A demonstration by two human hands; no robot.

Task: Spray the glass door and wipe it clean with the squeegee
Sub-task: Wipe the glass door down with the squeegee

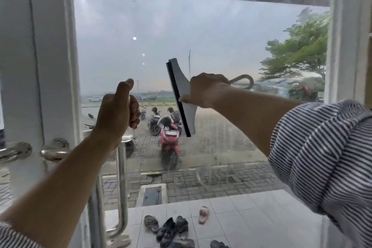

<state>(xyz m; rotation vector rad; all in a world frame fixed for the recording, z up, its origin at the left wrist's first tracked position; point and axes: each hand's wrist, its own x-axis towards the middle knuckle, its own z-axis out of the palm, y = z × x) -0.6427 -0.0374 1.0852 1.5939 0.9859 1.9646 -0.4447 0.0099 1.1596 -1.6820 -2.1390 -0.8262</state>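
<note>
The squeegee is held up to the glass door near mid-pane, its black blade set almost upright and facing 9 o'clock. Its handle is gripped by the right hand, fingers curled round it, with the hooked end left free at 3 o'clock. At 9 o'clock of the squeegee, the top of the steel bar is clasped by the left hand, thumb raised. Wet streaks are seen at 5 o'clock of the blade. Motorbikes are parked outside, and shoes are scattered on the tiles at 6 o'clock.
</note>
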